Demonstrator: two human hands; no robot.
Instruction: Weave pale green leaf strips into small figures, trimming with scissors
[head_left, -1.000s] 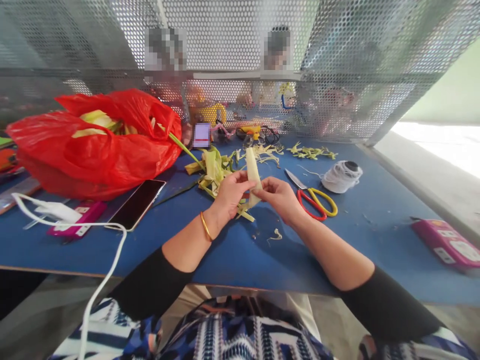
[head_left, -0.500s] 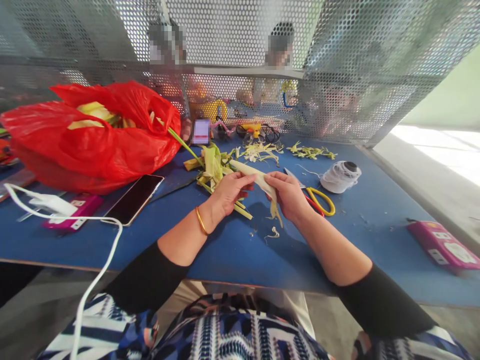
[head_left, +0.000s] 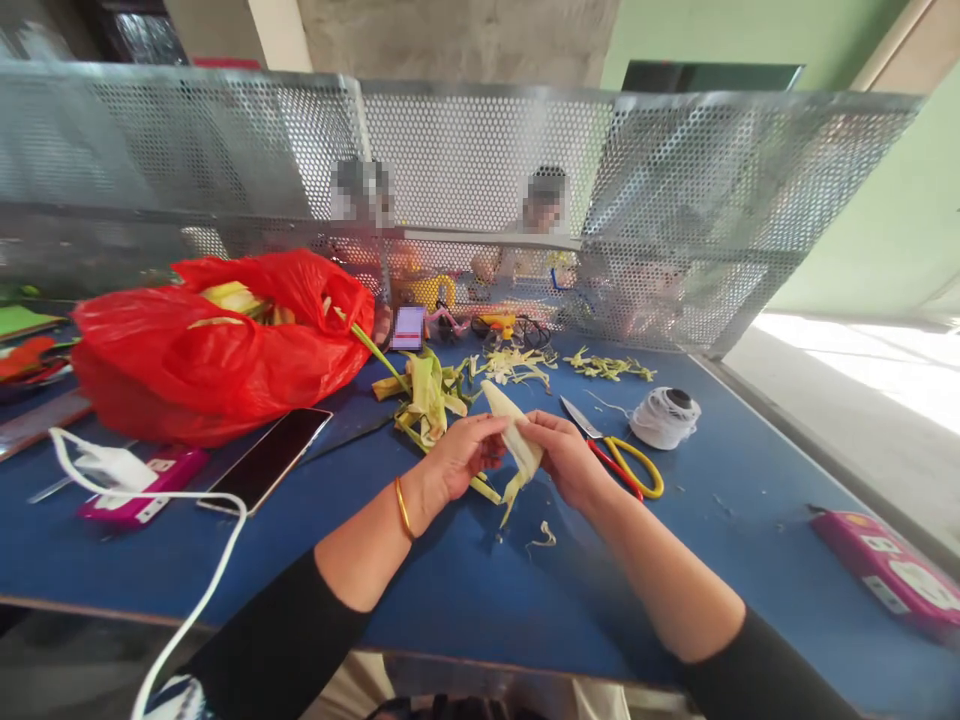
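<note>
Between my two hands is a pale, cream-green corn husk-like leaf (head_left: 523, 455), its broad tip pointing up and a ragged end hanging down. My left hand (head_left: 471, 455) pinches its left edge, and my right hand (head_left: 564, 455) pinches the right edge. Behind my left hand lies a heap of yellow-green leaf pieces (head_left: 429, 400). Close to my right hand are scissors (head_left: 634, 468) with red and yellow handles, blades partly hidden. A spool of white thread (head_left: 665, 418) stands beyond them. One small curled scrap (head_left: 545, 535) lies on the blue table (head_left: 600, 600).
A red plastic bag (head_left: 225, 370) of leaves fills the left side. A dark phone (head_left: 268, 460), a magenta power strip (head_left: 146, 490) and a white cable (head_left: 225, 560) lie nearer. Another magenta strip (head_left: 889, 570) is at right. A perforated metal screen (head_left: 465, 160) stands behind, with people beyond it.
The view has tilted up, so everything sits lower in the picture. The leaf has turned in my hands, its loose end swinging leftward. Both hands keep their pinch.
</note>
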